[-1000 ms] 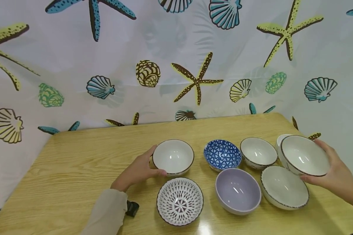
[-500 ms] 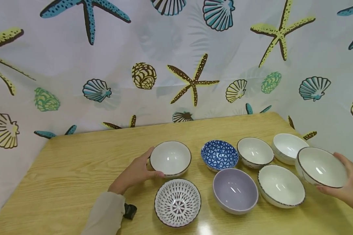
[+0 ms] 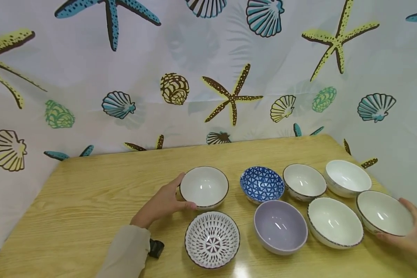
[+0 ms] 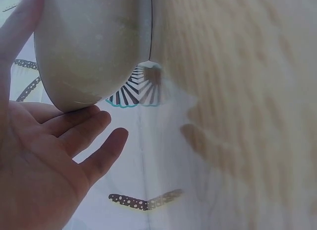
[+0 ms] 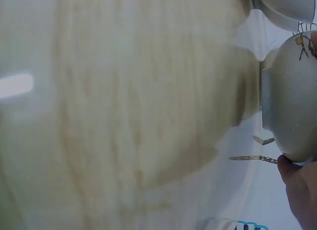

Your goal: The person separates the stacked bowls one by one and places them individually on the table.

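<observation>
My left hand [image 3: 163, 202] holds a white bowl with a thin dark rim [image 3: 204, 186] near the table's middle, thumb at the front and fingers around its left side. The left wrist view shows the fingers [image 4: 84, 128] against the pale outside of that bowl [image 4: 94, 46]. Far right, my right hand [image 3: 411, 235] grips another dark-rimmed white bowl [image 3: 383, 213] between thumb and fingers. From the right wrist, its outside [image 5: 292, 96] shows a small branch-like drawing, and its foot is close to the tabletop; whether it touches is hard to tell.
Between the hands stand a blue patterned bowl [image 3: 261, 184], a lilac bowl [image 3: 280, 227], a small dark-rimmed bowl [image 3: 304, 181], a plain white bowl [image 3: 347, 177] and a speckle-rimmed bowl [image 3: 335, 222]. A white-and-dark patterned bowl [image 3: 212, 239] sits in front of the left hand. A printed cloth [image 3: 194, 46] hangs behind the table.
My right hand has carried its bowl right and down, from in front of the plain white bowl to beside the speckle-rimmed one. The left hand keeps its hold in the same place.
</observation>
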`<state>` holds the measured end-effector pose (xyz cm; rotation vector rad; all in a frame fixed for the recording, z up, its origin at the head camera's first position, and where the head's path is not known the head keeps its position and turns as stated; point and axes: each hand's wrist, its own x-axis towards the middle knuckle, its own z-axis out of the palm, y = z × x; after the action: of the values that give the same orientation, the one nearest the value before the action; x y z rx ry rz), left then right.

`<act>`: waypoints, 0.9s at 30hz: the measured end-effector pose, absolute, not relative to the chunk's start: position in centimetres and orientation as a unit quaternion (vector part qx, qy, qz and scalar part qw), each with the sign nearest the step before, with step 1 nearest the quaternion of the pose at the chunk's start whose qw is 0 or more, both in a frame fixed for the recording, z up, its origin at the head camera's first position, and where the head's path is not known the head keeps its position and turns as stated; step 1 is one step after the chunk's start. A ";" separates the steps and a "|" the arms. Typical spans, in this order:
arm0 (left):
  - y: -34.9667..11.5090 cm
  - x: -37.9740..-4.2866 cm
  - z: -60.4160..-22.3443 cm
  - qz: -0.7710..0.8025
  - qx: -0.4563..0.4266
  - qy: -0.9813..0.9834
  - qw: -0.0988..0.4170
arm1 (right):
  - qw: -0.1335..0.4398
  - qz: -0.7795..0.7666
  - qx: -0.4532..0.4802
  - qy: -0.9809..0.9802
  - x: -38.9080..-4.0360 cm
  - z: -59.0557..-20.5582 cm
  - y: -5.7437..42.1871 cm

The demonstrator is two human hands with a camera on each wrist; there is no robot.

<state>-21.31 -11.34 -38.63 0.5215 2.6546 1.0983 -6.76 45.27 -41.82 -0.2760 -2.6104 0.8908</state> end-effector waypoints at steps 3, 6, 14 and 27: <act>-11.2 -21.5 -38.6 0.365 0.168 0.909 0.112 | 0.175 0.326 -0.100 -0.924 -6.7 -42.4 45.4; -11.1 -21.6 -38.6 0.360 0.158 0.913 0.114 | 0.166 0.337 -0.094 -0.922 -6.8 -42.7 45.6; -11.1 -21.6 -38.9 0.360 0.160 0.912 0.114 | 0.139 0.344 -0.088 -0.924 -6.8 -42.8 45.8; -10.9 -21.7 -38.8 0.355 0.177 0.912 0.109 | 0.094 0.326 -0.081 -0.937 -7.0 -41.8 45.8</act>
<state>-21.73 -10.91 -38.84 0.5197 2.6812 1.0446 -7.00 45.81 -41.83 -0.2410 -2.7797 0.9671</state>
